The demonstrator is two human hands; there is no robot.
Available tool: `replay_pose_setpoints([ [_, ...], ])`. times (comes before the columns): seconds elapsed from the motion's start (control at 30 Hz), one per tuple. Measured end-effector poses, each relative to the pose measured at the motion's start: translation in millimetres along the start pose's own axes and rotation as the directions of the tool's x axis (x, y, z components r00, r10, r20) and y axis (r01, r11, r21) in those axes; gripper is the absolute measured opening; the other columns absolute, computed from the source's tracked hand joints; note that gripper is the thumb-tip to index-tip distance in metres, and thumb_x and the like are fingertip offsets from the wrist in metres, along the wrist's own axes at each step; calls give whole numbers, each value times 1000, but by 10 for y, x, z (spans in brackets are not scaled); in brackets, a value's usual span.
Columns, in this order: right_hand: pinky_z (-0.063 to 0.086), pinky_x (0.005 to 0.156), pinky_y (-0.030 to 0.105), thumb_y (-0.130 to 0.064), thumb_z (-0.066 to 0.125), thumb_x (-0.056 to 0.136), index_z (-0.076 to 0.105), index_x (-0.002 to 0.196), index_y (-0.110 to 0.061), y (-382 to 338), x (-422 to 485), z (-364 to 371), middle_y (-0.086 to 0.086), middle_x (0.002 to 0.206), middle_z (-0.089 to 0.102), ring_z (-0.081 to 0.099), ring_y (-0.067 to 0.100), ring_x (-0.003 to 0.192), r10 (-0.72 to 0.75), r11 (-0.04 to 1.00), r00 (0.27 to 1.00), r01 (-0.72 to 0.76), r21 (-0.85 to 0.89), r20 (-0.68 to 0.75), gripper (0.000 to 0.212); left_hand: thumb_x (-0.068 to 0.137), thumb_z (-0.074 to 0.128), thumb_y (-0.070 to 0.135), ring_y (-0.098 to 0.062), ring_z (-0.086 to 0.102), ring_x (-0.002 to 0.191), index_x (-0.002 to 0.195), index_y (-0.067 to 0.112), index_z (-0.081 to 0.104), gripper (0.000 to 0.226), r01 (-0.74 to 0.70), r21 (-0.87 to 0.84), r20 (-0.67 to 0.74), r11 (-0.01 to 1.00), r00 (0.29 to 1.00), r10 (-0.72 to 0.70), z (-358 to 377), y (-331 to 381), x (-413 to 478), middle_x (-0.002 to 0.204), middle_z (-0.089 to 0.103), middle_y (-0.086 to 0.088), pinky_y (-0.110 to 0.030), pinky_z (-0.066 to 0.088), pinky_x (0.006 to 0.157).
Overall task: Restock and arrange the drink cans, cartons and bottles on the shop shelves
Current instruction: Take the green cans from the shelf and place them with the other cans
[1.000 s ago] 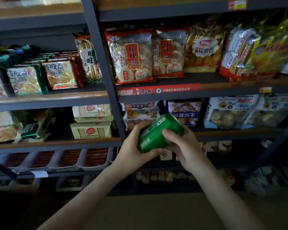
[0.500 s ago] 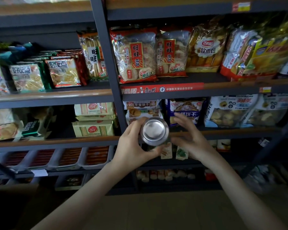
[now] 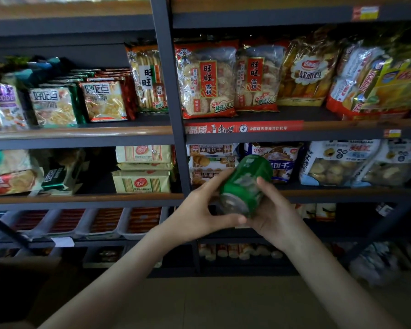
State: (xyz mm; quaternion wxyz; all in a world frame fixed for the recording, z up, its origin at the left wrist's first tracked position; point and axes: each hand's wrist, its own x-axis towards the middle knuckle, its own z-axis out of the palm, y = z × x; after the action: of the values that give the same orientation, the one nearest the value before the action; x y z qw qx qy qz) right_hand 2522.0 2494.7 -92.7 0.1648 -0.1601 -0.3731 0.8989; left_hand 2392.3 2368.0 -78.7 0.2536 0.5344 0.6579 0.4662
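Green can (image 3: 244, 186), tilted and held in mid-air by both hands, just right of the dark upright post (image 3: 173, 115) of a shop shelving unit. Its silver end faces the viewer and points down to the left, while the other end points up and away. It rests on no shelf.

The left hand (image 3: 199, 210), nearest the post, cups the can's left side with its fingers, and its thumb hooks under the silver end. The right hand (image 3: 273, 210), on the side away from the post, wraps its fingers round the can's right side. Both hands grasp the can. The two-handed hold and the tilt suggest the can is being turned and looked over, perhaps to check its end or find its label, before it is placed.

Behind the can, right of the post, biscuit packs (image 3: 280, 162) lean on a wood-edged shelf (image 3: 342, 189). Higher up, right of the post, stand red rice cracker bags (image 3: 207, 79). Left of the post, at about the height of the hands, is a row of pale trays (image 3: 81, 222) with reddish contents. All the stock in view on either side of the post looks like snacks. No drinks row shows, so the can's place is probably elsewhere, which may be why it is held out rather than set down. Tan floor (image 3: 223, 305) lies below the post's foot.
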Motion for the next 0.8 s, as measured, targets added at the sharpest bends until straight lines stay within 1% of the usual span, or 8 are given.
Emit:
replay_pose_setpoints([
  [0.07,59,59,33,-38,65,83,72,109,-2,-44,-2,72,21,108,69,71,32,88,49,989,998,-44,140,-30,45,79,77,32,2,52,122,142,43,25,82,-74,55,-59,996,995,77,30,18,1,135,52,16,-21,46,100],
  [0.17,60,62,31,-42,60,88,70,110,2,-83,48,135,21,115,67,69,29,93,140,950,990,-126,286,-27,51,77,78,33,8,50,121,143,43,25,85,-139,160,-138,977,977,161,51,80,68,133,51,21,-14,43,99],
  [0.33,60,69,33,-37,66,82,64,118,0,-145,83,230,19,118,67,70,28,96,122,972,991,-107,208,-60,52,72,82,40,-19,65,101,132,24,43,74,-67,487,-318,871,915,248,101,210,145,117,62,3,-31,56,77],
  [0.37,60,71,33,-37,66,81,63,120,-1,-161,84,229,18,118,68,70,28,97,109,981,992,-97,165,-66,53,72,82,40,-20,66,97,130,22,43,73,-59,505,-332,861,908,257,104,216,155,115,63,2,-29,57,73],
  [0.47,59,75,36,-37,63,84,58,128,-5,-228,81,215,16,118,67,68,27,101,53,996,998,-51,68,-42,55,70,83,39,-8,65,84,121,25,41,67,-1,377,-405,926,899,165,88,259,185,100,61,16,-11,52,63],
  [0.63,59,81,41,-29,64,80,63,113,-7,-535,120,180,15,105,71,69,28,99,-141,989,986,144,19,-88,40,68,83,37,-10,68,95,110,26,47,56,-102,-15,-363,995,927,90,-105,282,375,102,67,8,-44,59,77],
  [0.73,60,77,36,-25,71,71,64,108,-7,-928,111,263,10,102,72,68,26,98,-306,932,952,291,-214,-36,42,69,79,37,-17,67,100,111,29,45,55,-187,-56,-225,981,959,170,-285,419,580,107,66,3,-45,57,81],
  [0.8,59,81,39,-20,84,65,64,115,-14,-1256,95,350,6,109,71,68,24,103,-455,800,889,432,-415,48,54,72,78,37,-17,65,106,113,31,45,52,-244,34,-143,969,959,247,-434,571,786,113,64,5,-40,55,88],
])
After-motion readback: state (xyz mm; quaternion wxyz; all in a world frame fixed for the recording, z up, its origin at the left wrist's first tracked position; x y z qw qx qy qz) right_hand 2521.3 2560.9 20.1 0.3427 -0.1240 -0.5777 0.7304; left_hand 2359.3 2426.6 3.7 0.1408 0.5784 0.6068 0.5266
